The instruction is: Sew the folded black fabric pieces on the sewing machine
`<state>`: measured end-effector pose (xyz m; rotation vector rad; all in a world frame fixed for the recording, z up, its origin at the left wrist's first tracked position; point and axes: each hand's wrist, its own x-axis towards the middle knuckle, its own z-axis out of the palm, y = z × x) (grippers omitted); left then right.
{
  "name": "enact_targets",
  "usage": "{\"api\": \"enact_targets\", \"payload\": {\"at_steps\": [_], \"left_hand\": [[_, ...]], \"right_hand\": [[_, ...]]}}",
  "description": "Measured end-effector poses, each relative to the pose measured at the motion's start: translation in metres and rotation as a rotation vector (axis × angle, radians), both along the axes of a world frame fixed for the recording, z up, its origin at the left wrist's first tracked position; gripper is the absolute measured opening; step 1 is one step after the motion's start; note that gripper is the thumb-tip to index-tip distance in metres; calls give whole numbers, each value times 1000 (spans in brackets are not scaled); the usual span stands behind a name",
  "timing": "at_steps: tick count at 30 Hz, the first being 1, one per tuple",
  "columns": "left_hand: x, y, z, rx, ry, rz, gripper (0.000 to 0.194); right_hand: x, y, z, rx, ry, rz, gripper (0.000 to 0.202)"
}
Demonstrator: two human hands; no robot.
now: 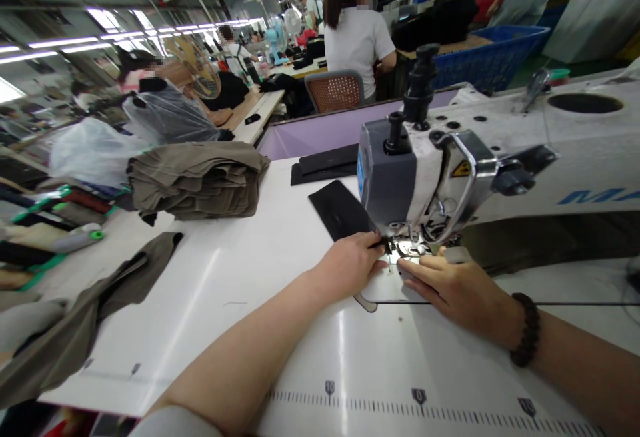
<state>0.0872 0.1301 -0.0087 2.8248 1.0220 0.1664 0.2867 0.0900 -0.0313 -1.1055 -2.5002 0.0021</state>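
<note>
At the needle area of a white and grey sewing machine [387, 170], my left hand [350, 263] pinches the near end of a black fabric strip [340, 207]. The strip lies on the white table, reaching back and left from the presser foot. My right hand [450, 287] rests on the metal plate just right of the needle, fingers extended and pointing left, with nothing visible in it. A dark beaded bracelet circles the right wrist.
Folded olive fabric [200, 180] is stacked at the left. More black strips [327, 162] lie behind the machine head. Loose olive cloth [115, 290] hangs over the left edge. Olive fabric [550, 240] lies under the machine arm. People sit beyond a purple partition [310, 137].
</note>
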Motion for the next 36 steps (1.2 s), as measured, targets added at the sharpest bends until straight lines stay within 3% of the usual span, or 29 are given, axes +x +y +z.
{"api": "enact_targets", "payload": {"at_steps": [3, 6, 10, 14, 25, 36], "left_hand": [[5, -25, 14, 6, 117, -5, 36], [8, -45, 19, 41, 182, -135, 37], [8, -50, 18, 30, 221, -213, 18], [4, -46, 23, -79, 246, -235, 13], [2, -46, 25, -46, 218, -256, 16], [-3, -28, 17, -68, 127, -191, 18]], "right_hand": [[3, -2, 2, -6, 13, 67, 25], [5, -6, 4, -17, 2, 158, 27], [6, -12, 5, -22, 2, 275, 27], [5, -16, 4, -27, 13, 333, 25], [3, -16, 0, -7, 28, 290, 26], [2, -9, -2, 33, 3, 151, 30]]}}
